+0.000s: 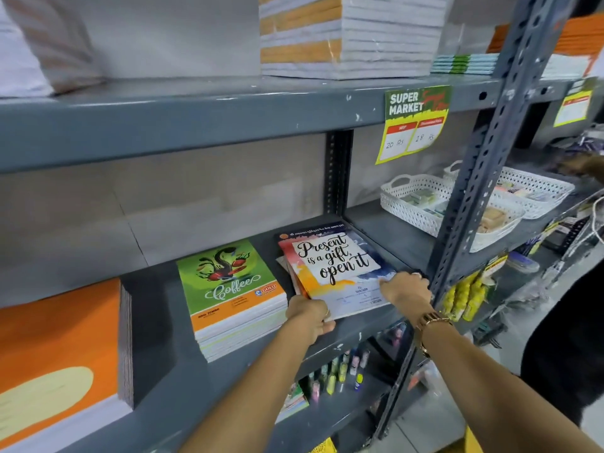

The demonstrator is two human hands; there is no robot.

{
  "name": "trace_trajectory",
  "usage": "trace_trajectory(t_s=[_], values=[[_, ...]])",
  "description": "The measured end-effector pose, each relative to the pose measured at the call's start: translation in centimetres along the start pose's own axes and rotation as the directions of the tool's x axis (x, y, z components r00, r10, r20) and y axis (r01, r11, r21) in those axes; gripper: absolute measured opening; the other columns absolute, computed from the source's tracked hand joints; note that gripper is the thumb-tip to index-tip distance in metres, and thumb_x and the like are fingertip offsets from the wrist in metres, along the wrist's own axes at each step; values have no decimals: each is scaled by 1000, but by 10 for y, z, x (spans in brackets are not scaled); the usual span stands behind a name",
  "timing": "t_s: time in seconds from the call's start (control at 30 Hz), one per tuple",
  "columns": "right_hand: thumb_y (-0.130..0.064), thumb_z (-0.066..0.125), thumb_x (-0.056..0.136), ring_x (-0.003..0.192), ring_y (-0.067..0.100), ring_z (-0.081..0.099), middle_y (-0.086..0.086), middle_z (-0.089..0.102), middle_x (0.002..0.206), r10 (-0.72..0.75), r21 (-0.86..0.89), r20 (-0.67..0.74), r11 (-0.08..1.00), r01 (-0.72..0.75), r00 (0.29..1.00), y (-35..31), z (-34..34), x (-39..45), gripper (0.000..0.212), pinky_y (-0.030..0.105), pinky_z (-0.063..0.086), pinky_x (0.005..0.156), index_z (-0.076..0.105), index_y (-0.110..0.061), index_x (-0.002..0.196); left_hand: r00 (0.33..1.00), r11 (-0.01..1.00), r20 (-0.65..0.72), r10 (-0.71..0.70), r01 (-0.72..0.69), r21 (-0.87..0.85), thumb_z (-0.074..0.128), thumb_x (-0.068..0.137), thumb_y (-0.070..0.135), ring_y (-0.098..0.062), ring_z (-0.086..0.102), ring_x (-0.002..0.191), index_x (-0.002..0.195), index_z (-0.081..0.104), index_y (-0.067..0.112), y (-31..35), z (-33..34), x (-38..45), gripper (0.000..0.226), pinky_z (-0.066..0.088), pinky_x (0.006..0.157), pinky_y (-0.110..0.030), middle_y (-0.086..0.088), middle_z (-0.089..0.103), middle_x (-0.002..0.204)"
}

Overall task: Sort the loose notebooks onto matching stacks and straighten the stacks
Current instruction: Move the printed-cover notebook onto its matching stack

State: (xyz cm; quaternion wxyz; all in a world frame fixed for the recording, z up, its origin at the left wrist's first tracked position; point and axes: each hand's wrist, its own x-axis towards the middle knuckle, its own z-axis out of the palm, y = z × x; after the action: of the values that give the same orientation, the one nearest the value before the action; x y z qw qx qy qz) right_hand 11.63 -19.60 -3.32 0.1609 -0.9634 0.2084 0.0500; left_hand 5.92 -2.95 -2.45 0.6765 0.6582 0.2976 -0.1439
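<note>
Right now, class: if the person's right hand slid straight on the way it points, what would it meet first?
The right hand points left across the "Present is a gift" notebook, so it would cross that cover first; further on probably the Coffee notebook stack, though depth is unclear.

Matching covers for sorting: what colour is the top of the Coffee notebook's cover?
Green, above an orange band, on the Coffee notebook; head view.

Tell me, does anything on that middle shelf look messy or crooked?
Yes. The pile under the "Present is a gift" notebook is fanned out, its lower covers poking past the left edge. Both hands, left and right, grip its near corners. The Coffee stack beside it looks tidy.
</note>
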Motion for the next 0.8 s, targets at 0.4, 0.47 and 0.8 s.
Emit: trace_trajectory(t_s=[0.4, 0.47, 0.8], values=[[-5, 52, 88, 114, 45, 50, 30, 39, 133, -37, 379, -266, 915, 140, 963, -27, -30, -47, 41, 41, 44, 93, 40, 16, 121, 971, 970, -61, 230, -234, -72, 47, 86, -12, -27, 64, 74, 63, 44, 11, 16, -29, -51, 33, 51, 40, -17, -15, 61, 109], [-4, 51, 88, 115, 45, 50, 30, 39, 133, -48, 411, -283, 897, 166, 958, -37, -34, -63, 39, 41, 43, 95, 40, 15, 121, 964, 961, -83, 253, -260, -91, 46, 87, -13, -29, 64, 81, 65, 41, 10, 19, -45, -63, 32, 51, 40, -16, -11, 53, 105], [-8, 52, 89, 124, 42, 46, 29, 39, 137, -213, 485, -281, 810, 330, 936, -114, -23, -175, 42, 45, 42, 97, 39, 11, 125, 860, 913, -315, 402, -404, 62, 46, 79, -11, -28, 63, 62, 63, 55, 13, -2, -174, -117, 31, 58, 84, -45, -7, 59, 75]])
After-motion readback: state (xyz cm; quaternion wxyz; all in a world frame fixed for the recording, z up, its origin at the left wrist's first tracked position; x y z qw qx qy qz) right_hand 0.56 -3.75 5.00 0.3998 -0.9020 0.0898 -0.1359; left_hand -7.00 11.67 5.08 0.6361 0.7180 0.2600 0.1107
